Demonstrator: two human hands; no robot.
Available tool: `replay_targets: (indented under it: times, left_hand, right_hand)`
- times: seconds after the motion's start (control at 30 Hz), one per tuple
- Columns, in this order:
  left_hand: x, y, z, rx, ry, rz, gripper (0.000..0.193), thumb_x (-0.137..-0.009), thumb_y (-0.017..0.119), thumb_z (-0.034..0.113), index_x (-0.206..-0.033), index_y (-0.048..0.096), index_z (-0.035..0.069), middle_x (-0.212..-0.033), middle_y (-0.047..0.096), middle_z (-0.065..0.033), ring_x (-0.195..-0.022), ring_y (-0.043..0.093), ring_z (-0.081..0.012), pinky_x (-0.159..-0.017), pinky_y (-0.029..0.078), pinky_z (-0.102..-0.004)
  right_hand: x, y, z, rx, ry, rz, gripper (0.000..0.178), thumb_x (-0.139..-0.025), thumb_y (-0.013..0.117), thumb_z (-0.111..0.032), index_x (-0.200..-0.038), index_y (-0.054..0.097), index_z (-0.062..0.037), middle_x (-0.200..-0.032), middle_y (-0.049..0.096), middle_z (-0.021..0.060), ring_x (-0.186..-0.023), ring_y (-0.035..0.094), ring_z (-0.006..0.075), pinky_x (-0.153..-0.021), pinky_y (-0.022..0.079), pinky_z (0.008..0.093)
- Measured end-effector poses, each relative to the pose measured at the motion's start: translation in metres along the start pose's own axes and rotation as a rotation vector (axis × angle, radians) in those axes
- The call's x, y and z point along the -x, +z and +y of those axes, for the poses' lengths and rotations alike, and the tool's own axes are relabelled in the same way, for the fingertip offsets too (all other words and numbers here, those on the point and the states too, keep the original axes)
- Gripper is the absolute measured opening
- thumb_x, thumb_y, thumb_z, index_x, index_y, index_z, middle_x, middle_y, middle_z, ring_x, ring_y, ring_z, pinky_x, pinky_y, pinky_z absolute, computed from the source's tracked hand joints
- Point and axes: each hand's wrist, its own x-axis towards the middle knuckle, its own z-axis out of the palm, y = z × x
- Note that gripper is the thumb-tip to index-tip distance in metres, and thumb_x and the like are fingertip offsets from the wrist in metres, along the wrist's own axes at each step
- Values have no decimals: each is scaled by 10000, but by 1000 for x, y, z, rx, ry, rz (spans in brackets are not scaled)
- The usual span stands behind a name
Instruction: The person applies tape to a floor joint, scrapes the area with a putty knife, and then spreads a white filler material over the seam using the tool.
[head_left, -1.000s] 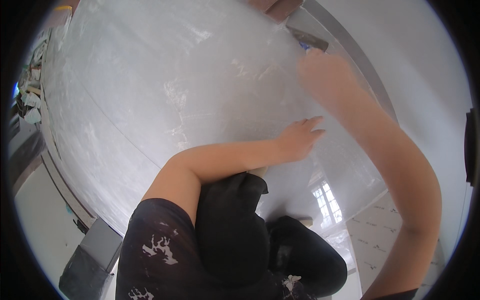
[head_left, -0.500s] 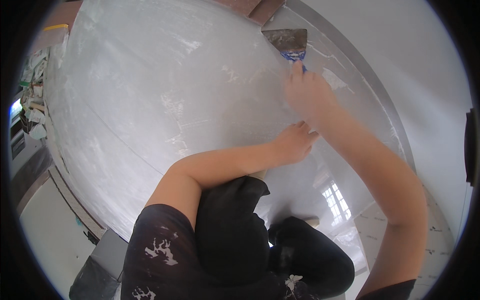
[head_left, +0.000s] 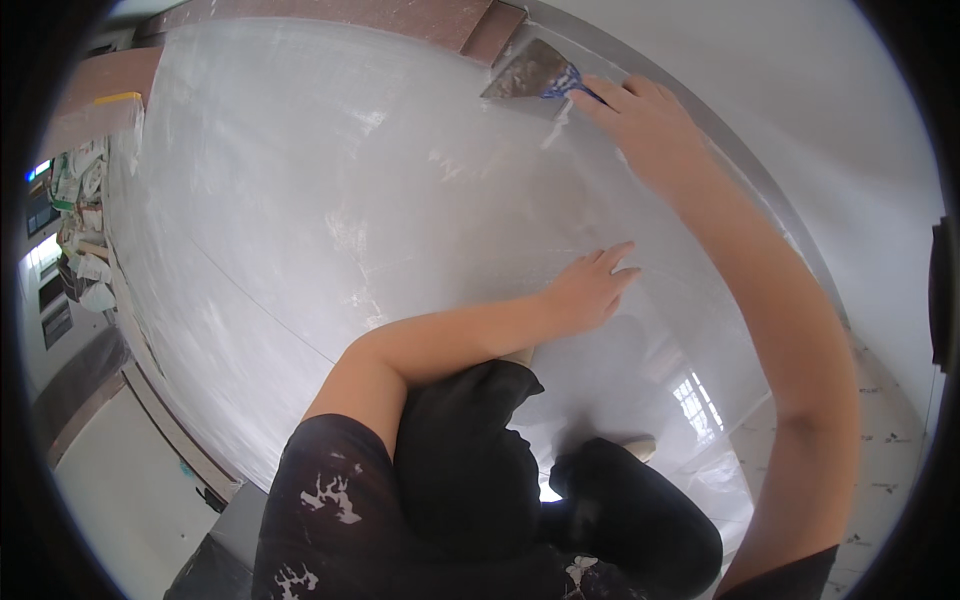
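Observation:
My right hand [head_left: 652, 128] is closed around the blue handle of a putty knife [head_left: 532, 76], which has a wide, smeared metal blade. The blade lies against the shiny grey floor [head_left: 290, 160] near its far right corner, beside a reddish-brown board. It points left, with its corner close to the board's edge. Nearer to me, my left hand [head_left: 590, 290] hovers or rests low over the floor, nothing in it and its fingers apart; whether it touches the surface I cannot tell. My left forearm crosses above my black-trousered knee.
Reddish-brown boards [head_left: 400, 22] run along the far edge. A grey strip [head_left: 770, 200] borders the floor below the white wall [head_left: 840, 150] on the right. Bags and debris [head_left: 85, 220] are piled at the far left. A printed sheet [head_left: 880, 470] lies at the lower right.
My right hand has moved farther away and to the right, and the putty knife's blade has swung from pointing away to pointing left. My left hand's fingers have spread. The view has shifted slightly.

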Motion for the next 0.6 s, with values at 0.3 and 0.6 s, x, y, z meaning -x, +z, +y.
replay_targets:
  times: [0.3,0.6]
  left_hand:
    - [7,-9,2,-44,-66,-63,362,-826,561,65,-1187,548,87,-1354,426,-183,-1045,551,-353,-865,476,-435]
    - [14,-15,-5,-96,-130,-91,339,-822,564,74,-1160,580,82,-1362,422,-178,-1055,549,-358,-861,479,-428]
  right_hand:
    - [-4,30,19,-2,-114,74,637,-659,612,34,-1269,541,-134,-1290,516,-45,-983,513,236,-848,479,334]
    - [7,75,21,1,-65,269,634,-709,588,10,-1305,515,-193,-1330,479,-51,-963,527,246,-823,495,346]
